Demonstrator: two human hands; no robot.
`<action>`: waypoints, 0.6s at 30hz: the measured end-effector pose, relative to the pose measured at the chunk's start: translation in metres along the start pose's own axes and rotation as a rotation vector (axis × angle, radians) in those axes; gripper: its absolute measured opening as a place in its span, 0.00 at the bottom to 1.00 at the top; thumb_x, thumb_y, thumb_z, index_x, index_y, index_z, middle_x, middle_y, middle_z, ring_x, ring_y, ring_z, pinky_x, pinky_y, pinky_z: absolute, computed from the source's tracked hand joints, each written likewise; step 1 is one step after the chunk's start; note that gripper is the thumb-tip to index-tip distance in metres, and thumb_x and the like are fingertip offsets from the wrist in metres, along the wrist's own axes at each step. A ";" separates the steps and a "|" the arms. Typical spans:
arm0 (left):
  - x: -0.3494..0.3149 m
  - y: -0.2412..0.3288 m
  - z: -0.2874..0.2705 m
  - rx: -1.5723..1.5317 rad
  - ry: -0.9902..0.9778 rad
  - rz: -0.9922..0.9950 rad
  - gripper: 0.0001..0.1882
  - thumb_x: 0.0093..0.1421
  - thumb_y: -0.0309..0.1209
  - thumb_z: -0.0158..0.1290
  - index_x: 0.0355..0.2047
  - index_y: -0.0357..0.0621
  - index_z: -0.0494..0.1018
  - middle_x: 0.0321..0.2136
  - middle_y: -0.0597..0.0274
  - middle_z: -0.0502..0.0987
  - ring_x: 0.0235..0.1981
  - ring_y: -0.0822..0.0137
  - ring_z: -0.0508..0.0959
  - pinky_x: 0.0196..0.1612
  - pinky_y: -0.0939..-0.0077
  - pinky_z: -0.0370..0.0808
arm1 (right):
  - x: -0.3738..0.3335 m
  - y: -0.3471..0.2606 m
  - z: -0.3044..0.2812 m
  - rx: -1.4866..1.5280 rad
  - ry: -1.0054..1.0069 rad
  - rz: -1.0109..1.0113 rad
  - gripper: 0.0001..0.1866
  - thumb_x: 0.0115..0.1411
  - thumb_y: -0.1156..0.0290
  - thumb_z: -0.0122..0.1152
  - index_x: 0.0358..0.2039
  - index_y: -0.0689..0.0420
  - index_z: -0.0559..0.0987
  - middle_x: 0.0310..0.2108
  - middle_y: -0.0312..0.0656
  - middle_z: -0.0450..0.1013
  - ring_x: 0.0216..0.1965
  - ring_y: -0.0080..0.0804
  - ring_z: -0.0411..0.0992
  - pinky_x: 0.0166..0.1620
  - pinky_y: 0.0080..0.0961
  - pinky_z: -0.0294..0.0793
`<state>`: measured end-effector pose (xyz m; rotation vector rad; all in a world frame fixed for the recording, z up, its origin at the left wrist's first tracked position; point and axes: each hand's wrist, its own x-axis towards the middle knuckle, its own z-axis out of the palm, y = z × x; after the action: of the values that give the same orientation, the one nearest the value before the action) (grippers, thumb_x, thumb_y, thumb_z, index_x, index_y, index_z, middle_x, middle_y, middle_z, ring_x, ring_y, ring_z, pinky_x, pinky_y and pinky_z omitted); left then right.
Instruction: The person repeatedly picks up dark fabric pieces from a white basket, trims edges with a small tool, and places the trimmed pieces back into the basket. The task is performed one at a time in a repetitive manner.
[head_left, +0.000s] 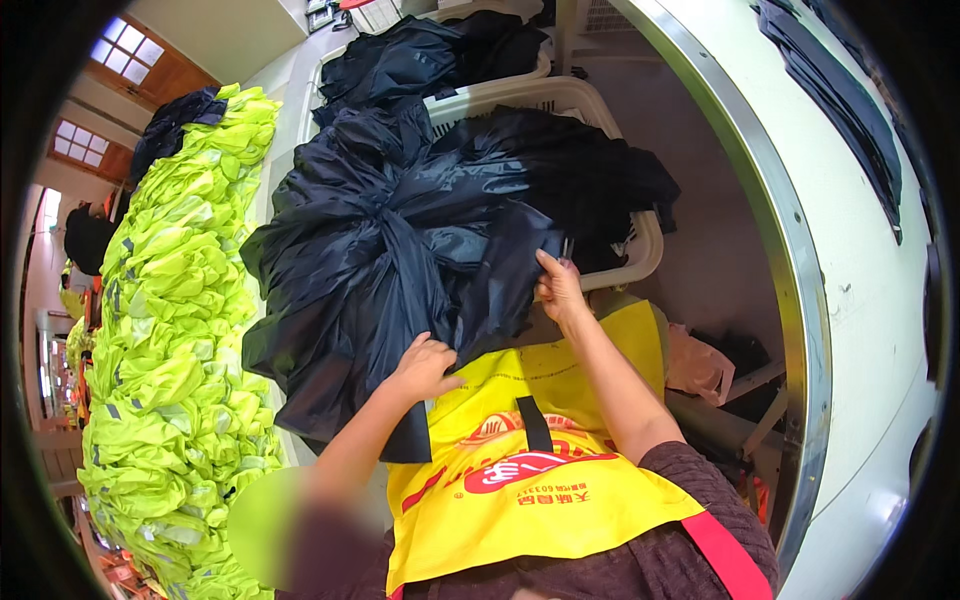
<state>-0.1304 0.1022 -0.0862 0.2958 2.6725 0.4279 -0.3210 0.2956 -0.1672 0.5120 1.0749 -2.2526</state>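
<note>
A large bunch of shiny dark navy fabric pieces lies gathered in front of me, spilling over a white plastic basket. My right hand is closed at the right edge of the bunch, pinching a dark fabric panel between thumb and fingers. Beside those fingertips a small metal tool, too small to name, sticks up. Lower and to the left, my left hand rests against the bunch's near edge, its fingers stretched and thumb apart. A short dark strip lies on my yellow apron.
The white basket holds more dark fabric; another basket of it stands behind. Along the left runs a long heap of fluorescent yellow garments. A metal-edged white table curves along the right, with dark pieces on top.
</note>
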 end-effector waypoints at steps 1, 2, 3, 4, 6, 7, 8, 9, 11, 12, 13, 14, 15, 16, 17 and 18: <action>0.004 0.012 -0.002 -0.242 0.084 -0.123 0.20 0.48 0.44 0.56 0.32 0.38 0.73 0.32 0.52 0.74 0.39 0.55 0.73 0.50 0.62 0.64 | -0.028 -0.010 0.027 -0.016 -0.100 -0.099 0.15 0.50 0.72 0.64 0.21 0.46 0.64 0.14 0.22 0.54 0.10 0.11 0.49 0.12 0.11 0.43; 0.006 0.026 -0.007 -0.487 0.163 -0.248 0.22 0.49 0.46 0.56 0.33 0.36 0.73 0.32 0.51 0.74 0.39 0.55 0.73 0.47 0.65 0.67 | -0.051 -0.019 0.043 -0.058 -0.155 -0.175 0.15 0.50 0.73 0.64 0.22 0.47 0.64 0.14 0.22 0.56 0.11 0.11 0.50 0.14 0.11 0.46; 0.009 0.035 -0.010 -0.634 0.355 -0.260 0.25 0.50 0.47 0.55 0.35 0.35 0.72 0.33 0.51 0.74 0.38 0.57 0.73 0.44 0.68 0.69 | -0.068 -0.023 0.044 -0.166 -0.243 -0.263 0.12 0.49 0.73 0.65 0.25 0.49 0.67 0.17 0.24 0.61 0.14 0.11 0.55 0.17 0.11 0.53; 0.009 0.042 -0.013 -0.776 0.545 -0.270 0.27 0.50 0.49 0.55 0.38 0.34 0.71 0.34 0.51 0.74 0.38 0.59 0.74 0.41 0.71 0.70 | -0.084 -0.027 0.044 -0.273 -0.330 -0.351 0.11 0.49 0.73 0.65 0.29 0.52 0.70 0.20 0.25 0.66 0.18 0.11 0.61 0.20 0.10 0.60; 0.002 0.064 -0.036 -1.132 0.696 -0.337 0.31 0.51 0.48 0.56 0.48 0.37 0.66 0.41 0.53 0.72 0.40 0.64 0.72 0.44 0.73 0.68 | -0.129 -0.042 0.048 -0.432 -0.459 -0.439 0.13 0.49 0.74 0.65 0.35 0.57 0.73 0.28 0.28 0.70 0.27 0.12 0.65 0.30 0.11 0.65; -0.002 0.072 -0.047 -1.228 0.791 -0.212 0.34 0.50 0.46 0.56 0.52 0.39 0.62 0.44 0.54 0.70 0.42 0.65 0.71 0.45 0.73 0.67 | -0.147 -0.044 0.040 -0.577 -0.496 -0.441 0.16 0.49 0.76 0.65 0.39 0.59 0.72 0.31 0.28 0.70 0.31 0.13 0.65 0.37 0.12 0.65; -0.009 0.080 -0.057 -1.316 0.883 -0.088 0.37 0.50 0.45 0.57 0.56 0.41 0.58 0.47 0.55 0.68 0.44 0.65 0.69 0.46 0.73 0.66 | -0.160 -0.043 0.036 -0.573 -0.562 -0.477 0.13 0.49 0.76 0.65 0.36 0.59 0.74 0.28 0.29 0.70 0.27 0.14 0.64 0.32 0.12 0.64; -0.018 0.091 -0.070 -1.233 0.884 -0.062 0.39 0.49 0.45 0.58 0.57 0.42 0.57 0.48 0.54 0.66 0.45 0.64 0.68 0.47 0.72 0.66 | -0.170 -0.045 0.028 -0.761 -0.609 -0.530 0.11 0.49 0.76 0.64 0.34 0.60 0.75 0.27 0.31 0.70 0.26 0.15 0.64 0.30 0.13 0.64; -0.032 0.114 -0.092 -1.015 0.843 -0.154 0.43 0.45 0.45 0.60 0.58 0.43 0.54 0.50 0.52 0.65 0.46 0.63 0.67 0.47 0.71 0.65 | -0.192 -0.048 0.025 -1.001 -0.677 -0.689 0.07 0.48 0.78 0.63 0.30 0.61 0.76 0.24 0.36 0.71 0.21 0.19 0.64 0.25 0.16 0.61; -0.037 0.126 -0.100 -0.824 0.793 -0.199 0.41 0.43 0.43 0.62 0.56 0.42 0.59 0.46 0.52 0.69 0.42 0.65 0.70 0.43 0.72 0.68 | -0.198 -0.044 0.017 -1.039 -0.671 -0.685 0.09 0.48 0.79 0.63 0.33 0.60 0.76 0.25 0.36 0.72 0.22 0.19 0.65 0.26 0.16 0.63; -0.046 0.128 -0.103 -0.787 0.596 -0.198 0.37 0.44 0.37 0.62 0.54 0.42 0.62 0.43 0.56 0.71 0.38 0.69 0.70 0.40 0.76 0.68 | -0.205 -0.039 0.014 -1.016 -0.666 -0.671 0.11 0.48 0.80 0.62 0.34 0.60 0.76 0.26 0.36 0.72 0.24 0.19 0.66 0.26 0.15 0.64; -0.050 0.127 -0.104 -0.748 0.398 -0.193 0.32 0.44 0.32 0.61 0.51 0.42 0.65 0.39 0.60 0.72 0.35 0.73 0.70 0.37 0.80 0.68 | -0.213 -0.035 0.010 -0.994 -0.659 -0.656 0.12 0.48 0.81 0.61 0.35 0.60 0.76 0.27 0.37 0.72 0.25 0.19 0.67 0.27 0.15 0.65; -0.048 0.128 -0.099 -0.863 0.360 -0.139 0.22 0.46 0.31 0.59 0.43 0.40 0.71 0.32 0.62 0.75 0.29 0.76 0.71 0.32 0.82 0.68 | -0.215 -0.034 0.005 -0.956 -0.667 -0.584 0.14 0.48 0.82 0.60 0.37 0.60 0.76 0.29 0.37 0.72 0.27 0.19 0.68 0.29 0.14 0.66; -0.047 0.127 -0.098 -0.906 0.283 -0.095 0.17 0.48 0.29 0.56 0.40 0.39 0.73 0.29 0.65 0.75 0.27 0.77 0.71 0.29 0.84 0.68 | -0.215 -0.034 0.002 -0.915 -0.673 -0.520 0.16 0.47 0.83 0.59 0.39 0.61 0.75 0.30 0.37 0.72 0.28 0.18 0.69 0.31 0.13 0.67; -0.049 0.126 -0.093 -0.954 0.217 -0.109 0.15 0.49 0.28 0.55 0.38 0.39 0.73 0.27 0.66 0.75 0.27 0.78 0.71 0.29 0.84 0.67 | -0.217 -0.032 -0.003 -0.817 -0.676 -0.406 0.18 0.47 0.85 0.57 0.42 0.62 0.73 0.33 0.36 0.72 0.32 0.18 0.69 0.36 0.13 0.68; -0.051 0.125 -0.086 -1.002 0.150 -0.123 0.13 0.49 0.28 0.54 0.36 0.39 0.74 0.26 0.66 0.75 0.27 0.78 0.71 0.29 0.85 0.67 | -0.216 -0.032 -0.008 -0.747 -0.686 -0.331 0.20 0.47 0.85 0.56 0.44 0.62 0.72 0.34 0.35 0.71 0.35 0.19 0.69 0.40 0.13 0.67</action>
<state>-0.1050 0.1834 0.0498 -0.2118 2.2277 1.6737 -0.1779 0.3917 -0.0325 -0.7334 1.5339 -1.8231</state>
